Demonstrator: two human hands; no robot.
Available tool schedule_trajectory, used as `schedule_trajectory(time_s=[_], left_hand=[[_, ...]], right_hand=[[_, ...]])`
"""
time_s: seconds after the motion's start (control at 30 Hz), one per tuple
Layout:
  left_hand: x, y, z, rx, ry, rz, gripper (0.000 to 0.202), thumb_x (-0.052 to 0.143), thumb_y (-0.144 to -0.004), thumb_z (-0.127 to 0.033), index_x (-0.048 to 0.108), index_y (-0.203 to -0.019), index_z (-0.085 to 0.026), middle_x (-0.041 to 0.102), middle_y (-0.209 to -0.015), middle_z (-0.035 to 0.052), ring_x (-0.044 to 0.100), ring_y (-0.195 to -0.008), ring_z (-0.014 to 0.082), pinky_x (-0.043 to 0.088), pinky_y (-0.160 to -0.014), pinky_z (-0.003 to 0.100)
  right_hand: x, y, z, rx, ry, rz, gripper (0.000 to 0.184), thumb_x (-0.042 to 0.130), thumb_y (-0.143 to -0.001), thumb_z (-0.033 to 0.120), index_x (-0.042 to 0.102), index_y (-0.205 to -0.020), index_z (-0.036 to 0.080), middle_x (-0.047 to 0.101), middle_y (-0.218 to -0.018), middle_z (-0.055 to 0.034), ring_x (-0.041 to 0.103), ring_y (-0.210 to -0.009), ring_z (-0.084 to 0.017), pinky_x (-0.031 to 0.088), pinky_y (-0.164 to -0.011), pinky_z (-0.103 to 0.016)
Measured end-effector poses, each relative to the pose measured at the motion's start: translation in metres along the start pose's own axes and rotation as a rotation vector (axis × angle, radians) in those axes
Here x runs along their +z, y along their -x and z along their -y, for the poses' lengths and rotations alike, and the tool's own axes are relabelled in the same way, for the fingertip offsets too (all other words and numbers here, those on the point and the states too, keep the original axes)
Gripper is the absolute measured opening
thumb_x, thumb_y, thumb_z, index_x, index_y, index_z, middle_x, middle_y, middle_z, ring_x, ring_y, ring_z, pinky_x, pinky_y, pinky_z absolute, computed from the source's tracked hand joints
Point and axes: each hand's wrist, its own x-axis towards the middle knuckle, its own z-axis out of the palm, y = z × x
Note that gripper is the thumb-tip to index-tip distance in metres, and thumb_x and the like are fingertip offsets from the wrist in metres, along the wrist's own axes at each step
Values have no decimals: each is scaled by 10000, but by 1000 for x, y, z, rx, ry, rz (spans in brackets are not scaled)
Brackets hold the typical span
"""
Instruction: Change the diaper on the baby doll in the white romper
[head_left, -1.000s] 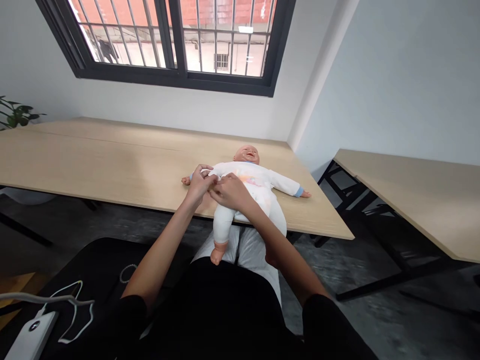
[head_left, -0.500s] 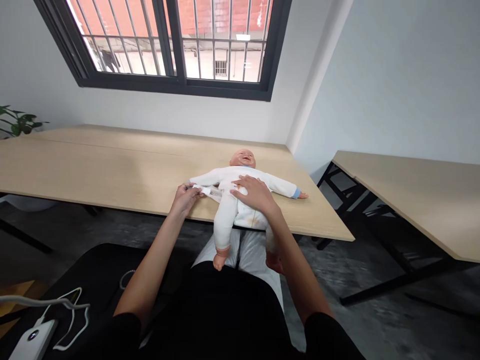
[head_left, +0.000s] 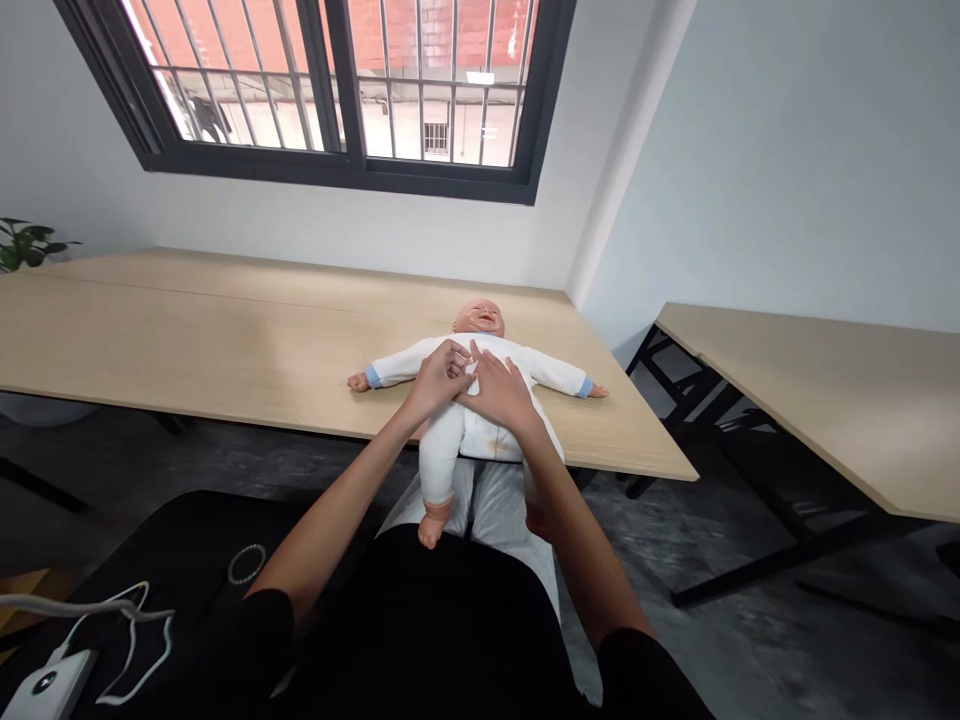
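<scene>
A baby doll in a white suit with blue cuffs lies on its back, arms spread, legs hanging over the table's near edge. Around its hips is a white diaper with a faint print on the front. My left hand is at the doll's belly, fingers pinched on the diaper's side tab, which is mostly hidden by the fingers. Flat over the diaper's upper front lies my right hand, fingers stretched out, its thumb close to the left fingertips.
The doll rests on a long wooden table below a barred window. A second table stands to the right. On a black chair at the lower left are a bracelet, a white power bank and cables.
My left hand has moved right, from beside the doll's hip onto its belly, bringing the diaper's side tab across. My right hand stays on the diaper's front, fingers slightly shifted.
</scene>
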Motion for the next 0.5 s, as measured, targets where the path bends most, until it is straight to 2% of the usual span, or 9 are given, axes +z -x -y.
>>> schedule_trajectory(time_s=[0.17, 0.33, 0.4, 0.5], left_hand=[[-2, 0, 6, -9, -30, 4, 154, 716, -672, -197, 610, -780, -167, 621, -711, -8, 571, -661, 123, 437, -641, 234], [3, -2, 10, -14, -103, -45, 109, 721, -728, -255, 677, -731, -155, 663, -682, 19, 580, -640, 153, 447, -627, 259], [4, -3, 8, 2, -176, -53, 83, 707, -751, -233, 688, -719, -158, 684, -707, 29, 605, -671, 170, 463, -660, 276], [4, -4, 4, 67, -341, 5, 75, 653, -797, -170, 710, -747, -168, 707, -786, 42, 628, -746, 192, 486, -745, 311]], right_hand=[[5, -3, -1, 7, 17, 0, 839, 490, -959, 480, 168, -1620, 76, 281, -1633, -157, 195, -1556, -251, 112, -1268, -516], [8, -6, -3, 23, -12, -8, 837, 494, -947, 454, 186, -1609, 44, 288, -1625, -183, 203, -1554, -256, 89, -1271, -507], [8, -5, -2, 33, -49, -36, 853, 513, -934, 427, 175, -1607, 28, 314, -1611, -195, 224, -1548, -260, 103, -1272, -496], [4, 5, 0, 26, -105, -83, 852, 535, -925, 401, 198, -1596, -1, 327, -1603, -206, 254, -1538, -269, 139, -1276, -461]])
